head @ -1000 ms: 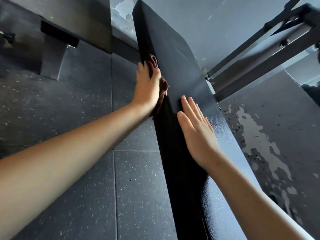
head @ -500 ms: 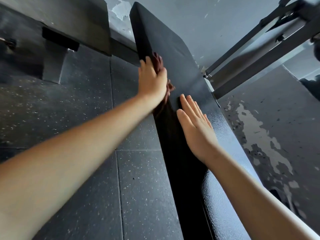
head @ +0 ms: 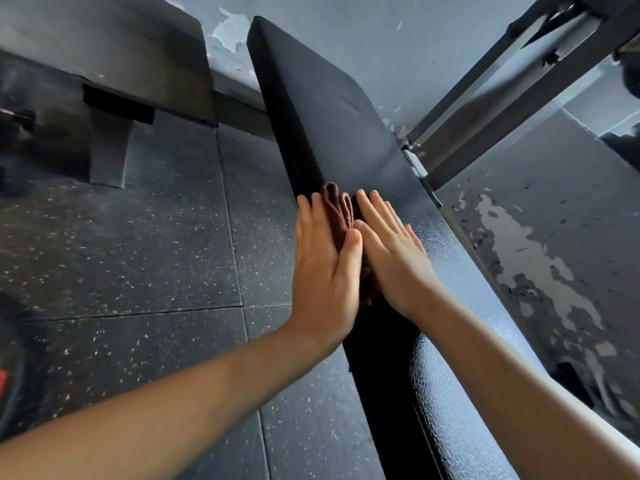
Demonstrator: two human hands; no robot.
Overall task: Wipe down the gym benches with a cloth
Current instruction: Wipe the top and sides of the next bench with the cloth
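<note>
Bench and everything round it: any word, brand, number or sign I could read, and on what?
None can be read.
The bench shows no brand or label on its black padding, nor does the brown cloth under the left hand.
A red patch at the left edge may be a label, but it is cut off and blurred.

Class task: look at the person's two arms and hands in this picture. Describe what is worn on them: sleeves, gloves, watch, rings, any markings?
Nothing worn shows. The left hand and right hand are bare, with no gloves, rings or bracelets. The left forearm and right forearm are bare as far as the frame reaches: no sleeve, watch, band or marking. The visible thumbnails look short and unpainted.
</note>
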